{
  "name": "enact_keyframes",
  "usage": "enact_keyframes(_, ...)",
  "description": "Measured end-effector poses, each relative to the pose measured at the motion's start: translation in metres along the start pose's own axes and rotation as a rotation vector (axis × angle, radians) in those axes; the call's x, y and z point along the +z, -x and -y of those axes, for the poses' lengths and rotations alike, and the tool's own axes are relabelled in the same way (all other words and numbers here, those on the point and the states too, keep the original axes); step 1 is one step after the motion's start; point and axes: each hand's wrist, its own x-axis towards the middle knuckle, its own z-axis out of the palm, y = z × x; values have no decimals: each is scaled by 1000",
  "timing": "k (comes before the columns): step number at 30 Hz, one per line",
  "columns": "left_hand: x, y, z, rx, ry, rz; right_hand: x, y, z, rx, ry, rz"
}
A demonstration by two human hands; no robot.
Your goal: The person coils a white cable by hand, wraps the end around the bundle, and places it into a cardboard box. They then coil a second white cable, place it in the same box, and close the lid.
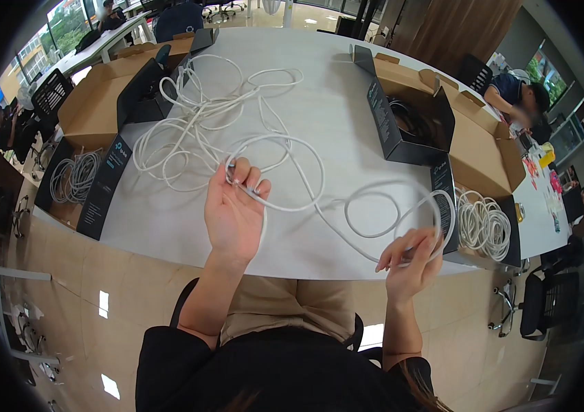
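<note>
Loosely tangled cable point(306, 161), left hand point(233, 209), right hand point(412, 261) apparently pinching it, boxes point(477, 147) flanking.

2 hands point(236, 209) point(412, 259), 1 cable point(322, 175) (white), 2 coils point(75, 177) point(484, 225)

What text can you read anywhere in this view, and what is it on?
"tp-link", faint and sideways: black box flap left of the white cable.
Logo on the right black flap: too blurred to read.
Pale print on the upright black box wall: too small to read.
</note>
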Motion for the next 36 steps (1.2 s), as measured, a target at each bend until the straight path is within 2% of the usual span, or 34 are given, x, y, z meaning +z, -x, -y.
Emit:
enact_keyframes(3, -11, 0, -4, 59, 11, 32, 3, -17, 6, 300, -434, -17)
enact_keyframes(5, -7, 4, -10, 116, -80, -26, 0, -21, 0, 329, -489, -46)
enact_keyframes(7, 8, 7, -15, 82, -110, 55, 1, -22, -1, 311, -579, -115)
enact_keyframes(11, -4, 20, -18, -104, -219, 161, 5, -22, 2, 202, -573, -152)
enact_keyframes(15, -23, 42, -7, -322, -263, 285, 9, -16, 2, 111, -550, -94)
enact_keyframes(17, -34, 50, -2, -393, -267, 347, 23, -10, 5, 21, -415, -109)
enact_keyframes(18, -38, 54, 3, -343, -203, 363, 30, -7, 6, -26, -347, -115)
enact_keyframes(21, -38, 48, 7, -233, -274, 668, 39, 0, 5, -33, -139, -55)
enact_keyframes(22, -25, 50, 9, -185, -435, 627, 37, 2, 4, -26, -125, 35)
enact_keyframes(25, -11, 54, 21, -13, -1024, 505, 43, 7, -1, 24, -333, 257)
enact_keyframes(26, -13, 56, 27, -24, -1061, 432, 43, 7, -3, 28, -395, 359)
enact_keyframes(29, -16, 44, 25, 36, -1475, 768, 52, 5, -2, 12, -203, 428)
enact_keyframes(30, -11, 47, 29, -259, -1208, 666, 49, 0, -1, -30, -236, 461)
enact_keyframes(33, -20, 48, 30, -536, -915, 683, 51, -11, 5, 116, -235, 410)
enact_keyframes(34, -18, 46, 27, -594, -865, 701, 45, -15, 1, 220, -336, 399)
enact_keyframes(36, -10, 42, 17, -710, -761, 726, 41, -28, 3, 288, -241, 373)
